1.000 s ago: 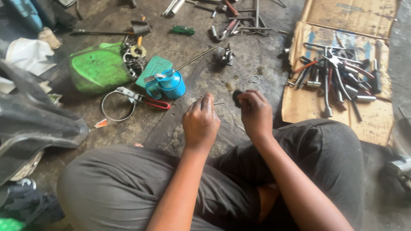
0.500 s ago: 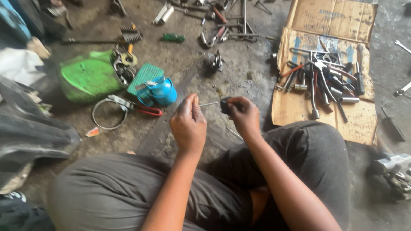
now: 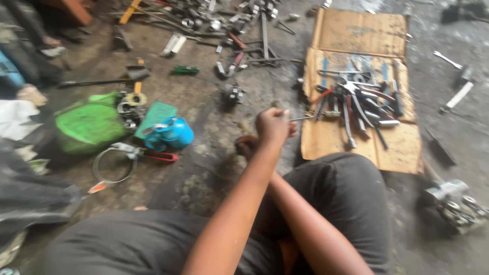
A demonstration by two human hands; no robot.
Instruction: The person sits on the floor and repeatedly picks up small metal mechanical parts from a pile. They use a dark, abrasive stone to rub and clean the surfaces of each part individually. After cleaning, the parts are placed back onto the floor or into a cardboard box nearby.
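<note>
Grimy concrete workshop floor, tools strewn all over, and the person sits low on it with knees up in dark trousers. Take the blue oil can as our marker. Right of the can, nearest us, two hands cross over. The left hand is on top, reaching right, its grip pinched shut on one thin metal pin, which pokes out toward the cardboard; pinched at one end, I'd judge, so the tip stays free. The right hand sits lower, mostly hidden under the left wrist; whether its grip has closed on anything, I cannot tell. Just below-left of the can lies one red-handled strap wrench; left of the can, one green cover. Far right of the can, one flattened cardboard sheet serves as a tray for a heap of pliers and wrenches, blurred, too tangled to count. Beyond the can, more loose tools.
</note>
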